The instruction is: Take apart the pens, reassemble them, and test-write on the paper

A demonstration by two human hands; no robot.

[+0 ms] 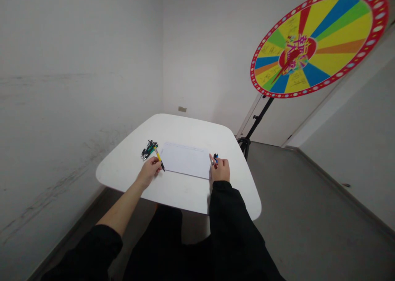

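A yellow pen [158, 154] with a black lower end is pinched in my left hand [150, 170], tilted, its dark end pointing down near the front left corner of the white paper [185, 159]. Beyond that hand lies a loose pile of pens [148, 150], mostly dark and green. My right hand [221, 170] is at the paper's right edge, its fingers curled around a small blue and black object [216, 157]. The fingers hide most of that object, so its kind is unclear. Faint lines of writing run along the far edge of the paper.
The white table [185, 194] has rounded corners and stands near the left wall. A colourful prize wheel [339, 30] on a black tripod stand [259, 120] rises at the right. A wall socket [182, 109] sits low behind the table.
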